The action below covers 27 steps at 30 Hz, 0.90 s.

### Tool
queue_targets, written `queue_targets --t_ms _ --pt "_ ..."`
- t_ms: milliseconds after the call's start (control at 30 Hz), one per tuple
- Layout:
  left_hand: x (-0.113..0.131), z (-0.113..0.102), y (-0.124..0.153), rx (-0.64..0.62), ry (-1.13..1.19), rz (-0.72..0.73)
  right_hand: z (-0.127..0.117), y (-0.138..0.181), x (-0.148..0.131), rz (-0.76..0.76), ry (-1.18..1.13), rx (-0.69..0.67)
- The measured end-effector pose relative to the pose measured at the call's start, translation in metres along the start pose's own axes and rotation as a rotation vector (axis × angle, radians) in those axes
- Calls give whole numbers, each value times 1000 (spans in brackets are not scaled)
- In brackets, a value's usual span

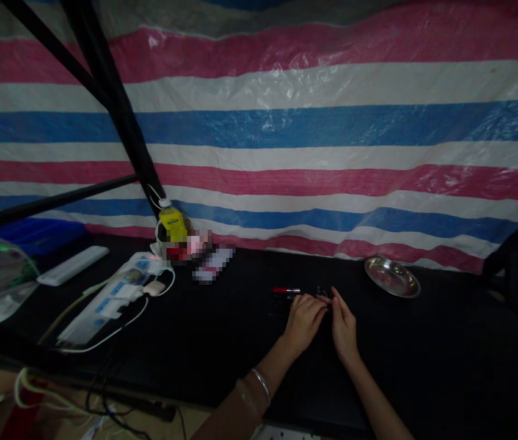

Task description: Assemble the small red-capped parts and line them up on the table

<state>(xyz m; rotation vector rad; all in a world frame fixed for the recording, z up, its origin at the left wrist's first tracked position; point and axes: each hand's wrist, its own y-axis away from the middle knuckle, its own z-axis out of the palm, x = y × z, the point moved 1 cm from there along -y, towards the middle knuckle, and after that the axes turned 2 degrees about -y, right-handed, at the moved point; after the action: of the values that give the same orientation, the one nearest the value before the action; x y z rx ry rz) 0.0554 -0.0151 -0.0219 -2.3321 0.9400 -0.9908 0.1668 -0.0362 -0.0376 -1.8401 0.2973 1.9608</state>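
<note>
Meeting at the fingertips around a small dark object (319,291), right of centre on the black tabletop (222,342); too small and dim to identify further. Approaching from the near side with left hand (303,321), fingers curled and tips drawn together at the object; cannot tell whether gripping. Placed opposite with right hand (345,327), fingers nearly straight and tips leaning in toward the object; cannot tell whether closed on it. Wearing a bangle (262,385) on the left forearm.

Lying just beyond the left hand: a red stick (285,290) with a silvery end. Set toward the back edge, right of and apart from the right hand: a shallow metal dish (392,278). Bounded at the rear by a striped sheet (323,128), at the left by a black frame (126,134). Stretching as tabletop between right hand and dish, and across a wider span from left hand to power strip (107,302). Standing behind the strip, against the sheet: a yellow bottle (173,224).
</note>
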Motion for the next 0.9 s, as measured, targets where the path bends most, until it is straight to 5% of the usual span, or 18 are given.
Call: queue_targets --t_ms 633,767,833,900 --pt "-1 -1 -3 -71 46 -102 -1 -1 3 -190 97 -36" --pt "22 -11 4 17 -24 -244 -2 -3 3 -86 10 2" --pt "46 -12 29 90 19 -326 -3 -4 3 -47 -34 27" --pt "74 -7 69 -18 264 -398 -4 -6 5 3 -76 50"
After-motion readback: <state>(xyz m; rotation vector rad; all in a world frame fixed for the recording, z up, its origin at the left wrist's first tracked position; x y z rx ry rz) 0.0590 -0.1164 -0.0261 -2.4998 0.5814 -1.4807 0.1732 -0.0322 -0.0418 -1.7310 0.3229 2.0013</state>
